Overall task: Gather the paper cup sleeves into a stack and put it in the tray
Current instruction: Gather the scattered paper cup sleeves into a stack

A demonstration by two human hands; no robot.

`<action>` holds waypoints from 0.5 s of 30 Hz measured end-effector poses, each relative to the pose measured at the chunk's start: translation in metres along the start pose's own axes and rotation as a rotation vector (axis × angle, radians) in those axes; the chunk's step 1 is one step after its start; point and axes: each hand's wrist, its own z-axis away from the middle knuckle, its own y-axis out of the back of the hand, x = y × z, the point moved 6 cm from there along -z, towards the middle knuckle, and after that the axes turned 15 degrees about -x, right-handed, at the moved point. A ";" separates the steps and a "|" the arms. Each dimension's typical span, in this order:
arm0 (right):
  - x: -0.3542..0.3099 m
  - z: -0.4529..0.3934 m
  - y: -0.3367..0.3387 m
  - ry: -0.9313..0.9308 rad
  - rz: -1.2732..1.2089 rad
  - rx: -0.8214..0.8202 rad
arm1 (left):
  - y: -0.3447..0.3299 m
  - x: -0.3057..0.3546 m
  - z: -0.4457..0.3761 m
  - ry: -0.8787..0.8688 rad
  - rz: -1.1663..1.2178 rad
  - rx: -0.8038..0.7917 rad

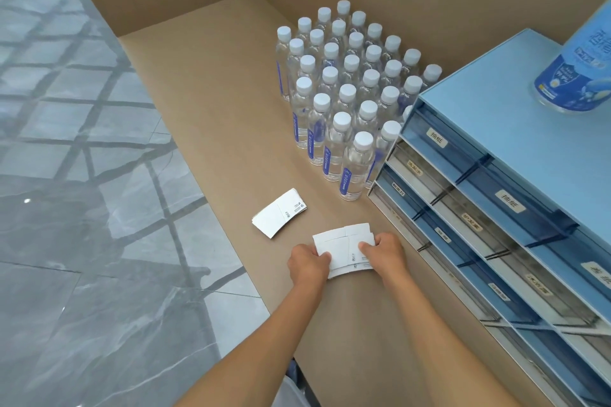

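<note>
Sleeves [344,249] pinched between left hand [309,263] and right hand [385,253]; second pile [279,213] lies upper left, nearer left hand.

Bare worktop [211,129] runs open along the left edge up to the far corner. Packed water bottles [347,89] block the middle right; the blue drawer unit [496,195] walls off the right edge.
</note>
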 end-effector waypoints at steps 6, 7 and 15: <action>-0.017 -0.006 -0.003 -0.020 0.112 0.016 | -0.001 0.005 -0.006 -0.008 -0.148 0.020; -0.017 -0.008 -0.003 -0.028 0.134 0.020 | -0.001 0.006 -0.007 -0.008 -0.163 0.026; -0.009 -0.009 -0.005 -0.004 0.091 0.099 | 0.001 0.012 -0.013 0.009 -0.191 0.010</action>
